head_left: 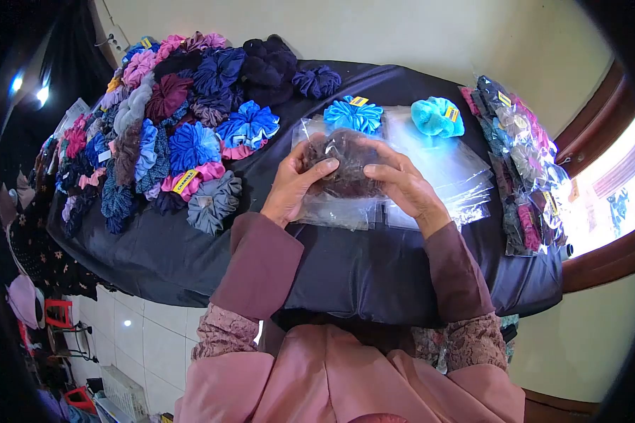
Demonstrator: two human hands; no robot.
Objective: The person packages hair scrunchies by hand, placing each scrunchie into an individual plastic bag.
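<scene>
Both hands, left hand [293, 185] and right hand [404, 187], are clamping their fingers on the brown scrunchie [344, 161], the clear bag [331, 208] lying just beneath the fingers.

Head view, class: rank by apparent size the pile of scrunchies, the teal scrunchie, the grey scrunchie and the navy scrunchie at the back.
1. pile of scrunchies
2. grey scrunchie
3. teal scrunchie
4. navy scrunchie
Grey and teal look close; navy sits farther back, so its rank is unsure.

Desk [374, 271] draped in dark cloth, bearing: heap of loose scrunchies [169, 120] at left, blue scrunchie [353, 114], teal scrunchie [437, 117], bagged scrunchies [523, 158] at right, stack of clear bags [444, 169].
</scene>
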